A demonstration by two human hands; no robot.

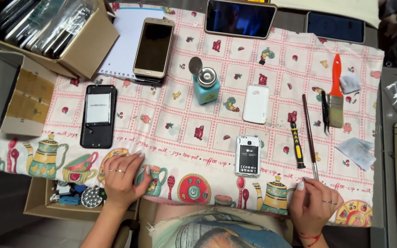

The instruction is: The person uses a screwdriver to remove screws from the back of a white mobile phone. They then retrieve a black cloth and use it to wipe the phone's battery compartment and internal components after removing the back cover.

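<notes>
Pink squares cover the cloth (184, 133) under my hands. My left hand (121, 177) lies flat near the edge, fingers loose, holding nothing. My right hand (315, 204) pinches the end of a long thin stick (309, 135), just beside the small screwdriver (296, 144).

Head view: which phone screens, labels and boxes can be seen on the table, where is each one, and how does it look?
Gold phone: top left-centre on a white notebook, dark screen.
Black tablet: top centre, propped, bluish screen.
Dark-blue phone: top right, flat, screen off.
Black open phone: left, grey-white battery label.
White open phone: bottom centre, black battery, white label.
Brown cardboard box: top left, holding phones.
Right hand: touching a thin brown brush.
</notes>
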